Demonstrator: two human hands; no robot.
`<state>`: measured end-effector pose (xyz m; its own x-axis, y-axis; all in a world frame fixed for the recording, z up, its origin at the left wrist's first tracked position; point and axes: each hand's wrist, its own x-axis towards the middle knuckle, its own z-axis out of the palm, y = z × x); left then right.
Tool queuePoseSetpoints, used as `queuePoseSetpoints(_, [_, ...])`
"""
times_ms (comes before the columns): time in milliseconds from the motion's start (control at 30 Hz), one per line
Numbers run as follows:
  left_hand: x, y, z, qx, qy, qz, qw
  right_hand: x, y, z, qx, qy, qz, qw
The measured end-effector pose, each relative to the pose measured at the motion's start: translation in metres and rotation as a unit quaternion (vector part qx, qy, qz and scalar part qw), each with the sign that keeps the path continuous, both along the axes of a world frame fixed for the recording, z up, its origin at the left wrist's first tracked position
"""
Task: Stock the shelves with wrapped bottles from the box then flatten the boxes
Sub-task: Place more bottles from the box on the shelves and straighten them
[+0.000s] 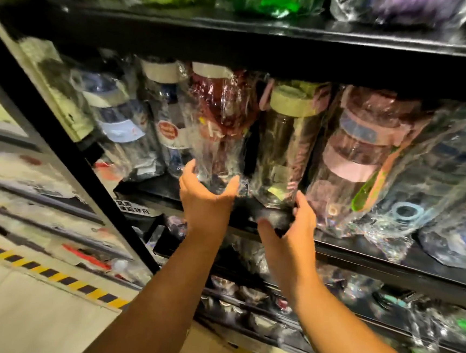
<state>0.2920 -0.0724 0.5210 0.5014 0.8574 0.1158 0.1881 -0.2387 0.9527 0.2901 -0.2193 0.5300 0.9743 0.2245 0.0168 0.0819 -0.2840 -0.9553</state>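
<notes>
Red-tinted wrapped bottle [219, 124] stood upright on the black shelf [251, 213], its base gripped from below by the left hand [205, 202]; the right hand [292, 229] hovered loosely spread just beside.

gap: narrow, between red bottle [219, 124] and yellow-capped bottle [285, 147] | overhead: upper shelf [265, 55] close
</notes>
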Motion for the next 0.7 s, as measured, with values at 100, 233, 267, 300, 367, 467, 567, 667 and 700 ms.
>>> queuePoseSetpoints(100, [0.009, 0.002, -0.006, 0.021, 0.024, -0.015, 0.999, 0.004, 0.016, 0.002, -0.013, 0.026, -0.029, 0.999])
queuePoseSetpoints(233, [0.020, 0.005, -0.004, 0.092, 0.050, 0.000, 0.994, 0.014, 0.037, 0.003, -0.002, 0.037, -0.099, 0.994])
queuePoseSetpoints(267, [0.022, 0.007, -0.004, 0.093, 0.056, 0.005, 0.994, 0.017, 0.042, 0.003, 0.000, 0.039, -0.112, 0.993])
queuePoseSetpoints(300, [0.024, 0.009, -0.004, 0.088, 0.062, 0.009, 0.994, 0.021, 0.046, 0.005, -0.005, 0.044, -0.124, 0.991])
queuePoseSetpoints(367, [0.025, 0.011, -0.005, 0.088, 0.079, 0.019, 0.993, 0.028, 0.053, 0.009, -0.029, 0.060, -0.151, 0.986])
queuePoseSetpoints(467, [0.025, 0.012, -0.007, 0.112, 0.080, 0.028, 0.990, 0.036, 0.064, 0.014, -0.065, 0.087, -0.197, 0.974])
queuePoseSetpoints(567, [0.025, 0.012, -0.010, 0.128, 0.080, 0.035, 0.988, 0.043, 0.073, 0.015, -0.089, 0.105, -0.237, 0.962])
queuePoseSetpoints(667, [0.024, 0.011, -0.010, 0.136, 0.057, 0.040, 0.988, 0.049, 0.079, 0.016, -0.093, 0.132, -0.258, 0.953])
queuePoseSetpoints(700, [0.024, 0.010, -0.010, 0.135, 0.047, 0.039, 0.989, 0.050, 0.080, 0.016, -0.092, 0.136, -0.263, 0.951])
